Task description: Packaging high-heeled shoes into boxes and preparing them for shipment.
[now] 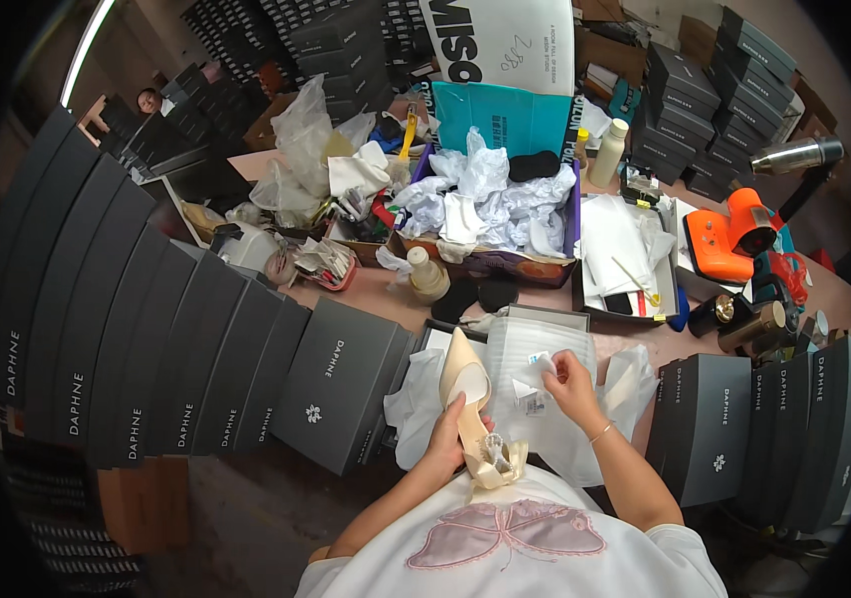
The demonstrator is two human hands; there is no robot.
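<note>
My left hand is closed round the side of a cream pointed-toe shoe. Its toe points away from me, and a satin bow with a sparkling ornament sits at the heel end, close to my shirt. To the right, my right hand pinches a small white paper piece with a bit of blue on it. Below that hand lies translucent white foam wrap in an open grey shoebox, with small labels on it. White tissue paper spreads out on both sides.
Rows of dark grey shoeboxes stand at the left and right. A box of crumpled white paper is behind, near a cream spray bottle. A tray of white sheets and an orange device are at far right.
</note>
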